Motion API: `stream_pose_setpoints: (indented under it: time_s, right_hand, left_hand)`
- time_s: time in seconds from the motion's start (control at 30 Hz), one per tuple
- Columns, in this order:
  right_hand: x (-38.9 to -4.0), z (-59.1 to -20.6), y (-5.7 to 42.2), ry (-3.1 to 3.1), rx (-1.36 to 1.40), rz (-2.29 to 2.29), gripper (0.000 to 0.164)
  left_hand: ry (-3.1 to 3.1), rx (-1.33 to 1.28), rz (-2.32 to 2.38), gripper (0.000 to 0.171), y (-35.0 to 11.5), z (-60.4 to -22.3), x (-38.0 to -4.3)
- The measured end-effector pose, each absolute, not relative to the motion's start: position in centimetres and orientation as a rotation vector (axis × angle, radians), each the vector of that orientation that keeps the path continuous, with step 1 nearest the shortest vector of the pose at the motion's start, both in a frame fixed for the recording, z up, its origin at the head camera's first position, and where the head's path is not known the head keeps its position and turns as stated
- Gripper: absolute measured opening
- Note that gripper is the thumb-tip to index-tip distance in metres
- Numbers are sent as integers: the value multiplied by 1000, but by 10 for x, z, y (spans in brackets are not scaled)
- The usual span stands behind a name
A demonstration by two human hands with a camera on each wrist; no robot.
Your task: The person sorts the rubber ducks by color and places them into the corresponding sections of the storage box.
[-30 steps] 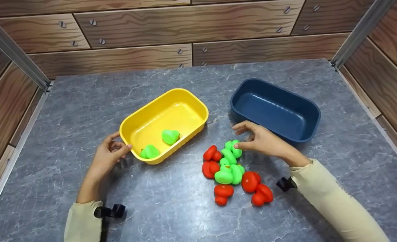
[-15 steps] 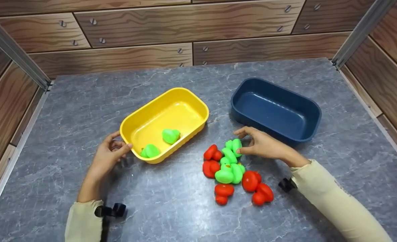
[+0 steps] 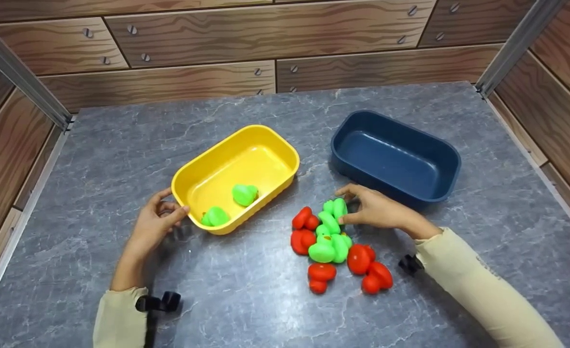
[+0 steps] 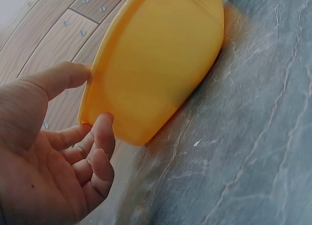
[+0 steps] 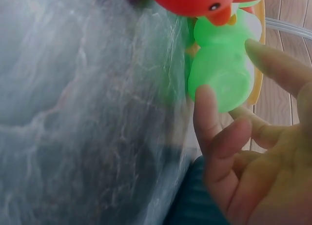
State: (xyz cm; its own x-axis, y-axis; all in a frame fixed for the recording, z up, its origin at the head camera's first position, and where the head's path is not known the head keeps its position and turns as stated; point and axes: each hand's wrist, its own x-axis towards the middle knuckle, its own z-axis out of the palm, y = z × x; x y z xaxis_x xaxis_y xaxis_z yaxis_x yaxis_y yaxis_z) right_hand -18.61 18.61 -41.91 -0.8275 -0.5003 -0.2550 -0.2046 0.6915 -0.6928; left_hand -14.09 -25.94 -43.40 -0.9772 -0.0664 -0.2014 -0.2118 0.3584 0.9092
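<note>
My left hand [image 3: 152, 227] holds the near-left corner of the yellow bin [image 3: 198, 169], its thumb at the rim and its fingers bent below. Two green rubber ducks, one near the corner [image 3: 215, 217] and one by the wall [image 3: 245, 194], lie inside. My right hand [image 3: 379, 208] has its thumb and fingers round the farthest green rubber duck [image 3: 340, 209] of a cluster on the table. In the right wrist view, the thumb touches that duck [image 5: 219, 73] and the fingers curl about its base. Other green ducks [image 3: 322, 252] lie against it.
Red rubber ducks lie around the cluster, two on the left [image 3: 303, 241], one in front [image 3: 321, 273] and two on the right [image 3: 377, 276]. A dark blue bin [image 3: 391, 164] stands behind my right hand. Wood-patterned panels [image 3: 265, 34] enclose the grey marbled table [image 3: 217, 299].
My right hand has lowered slightly toward the farthest green duck, and its thumb and fingers now sit round it. My left hand and the ducks keep their places.
</note>
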Motion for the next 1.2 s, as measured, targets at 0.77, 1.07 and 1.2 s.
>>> stream_pose_setpoints:
  time_s: [0.77,1.07,1.2]
  right_hand:
    - [-185,-424,184,2532,-581,-872,54]
    - [-183,-418,190,2478,-524,-982,54]
    - [-180,-414,193,2450,-500,-1069,56]
  left_hand:
    - [2456,-225,1721,66,-260,-430,-141]
    - [2471,-239,1695,67,-260,-431,-141]
    - [2469,-246,1694,67,-260,-432,-140]
